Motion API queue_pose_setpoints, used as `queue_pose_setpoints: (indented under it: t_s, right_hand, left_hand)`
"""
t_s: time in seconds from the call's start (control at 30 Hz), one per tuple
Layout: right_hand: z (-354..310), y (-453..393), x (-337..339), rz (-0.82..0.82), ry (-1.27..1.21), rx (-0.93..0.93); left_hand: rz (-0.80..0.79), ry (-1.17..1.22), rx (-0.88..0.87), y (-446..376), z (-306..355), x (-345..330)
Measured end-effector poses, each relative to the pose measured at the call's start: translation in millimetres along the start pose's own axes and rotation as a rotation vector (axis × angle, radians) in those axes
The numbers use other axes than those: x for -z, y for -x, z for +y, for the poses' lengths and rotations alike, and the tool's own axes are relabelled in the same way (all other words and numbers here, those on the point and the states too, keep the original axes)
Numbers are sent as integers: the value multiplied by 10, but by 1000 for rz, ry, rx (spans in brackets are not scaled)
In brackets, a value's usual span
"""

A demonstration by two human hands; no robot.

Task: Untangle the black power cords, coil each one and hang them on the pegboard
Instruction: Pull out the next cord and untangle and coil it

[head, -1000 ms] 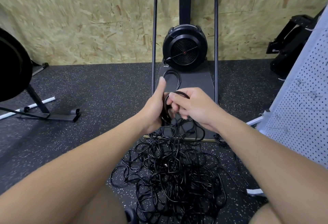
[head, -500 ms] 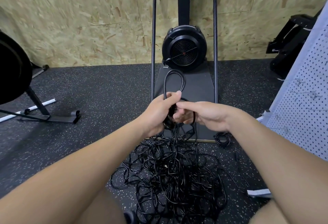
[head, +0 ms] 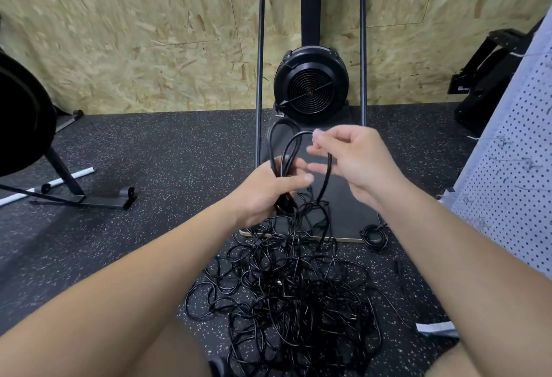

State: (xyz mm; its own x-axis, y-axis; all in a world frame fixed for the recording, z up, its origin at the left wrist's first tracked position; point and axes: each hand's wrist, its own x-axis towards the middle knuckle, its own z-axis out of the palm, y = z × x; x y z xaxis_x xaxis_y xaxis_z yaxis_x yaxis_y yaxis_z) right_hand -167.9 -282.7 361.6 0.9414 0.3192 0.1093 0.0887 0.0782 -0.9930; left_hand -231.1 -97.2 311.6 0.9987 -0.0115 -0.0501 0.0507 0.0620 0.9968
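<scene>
A big tangle of black power cords (head: pixel 294 296) lies on the speckled floor in front of me. My left hand (head: pixel 268 190) grips a small bundle of cord loops (head: pixel 282 149) that stand up above its fist. My right hand (head: pixel 355 161) pinches the top of a fresh loop between thumb and forefinger, just right of the bundle; its other fingers are spread and blurred. The strand runs down from that loop into the tangle. The white pegboard (head: pixel 513 185) leans at the right edge, with thin wire hooks on it.
A black fan machine (head: pixel 310 87) on a dark platform with a metal frame stands against the OSB wall behind my hands. A small coiled cord (head: pixel 375 235) lies by the platform's corner. A black stand's foot (head: pixel 83 197) sits at left, black equipment at far right.
My right hand has lifted up and to the right, drawing a new loop of cord above the bundle. My left hand has kept its grip. The camera tilted down a little.
</scene>
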Motion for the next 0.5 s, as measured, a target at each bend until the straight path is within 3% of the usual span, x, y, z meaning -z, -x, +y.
queue_pose_setpoints:
  t_s: [0.17, 0.37, 0.5]
  right_hand:
    - [66, 28, -181, 55, 86, 70]
    - [148, 9, -156, 79, 1, 7]
    - [102, 29, -151, 93, 310, 140]
  left_hand:
    - [-130, -52, 8, -18, -122, -191]
    - [-119, -130, 26, 51, -95, -291]
    - [-110, -189, 46, 50, -67, -277]
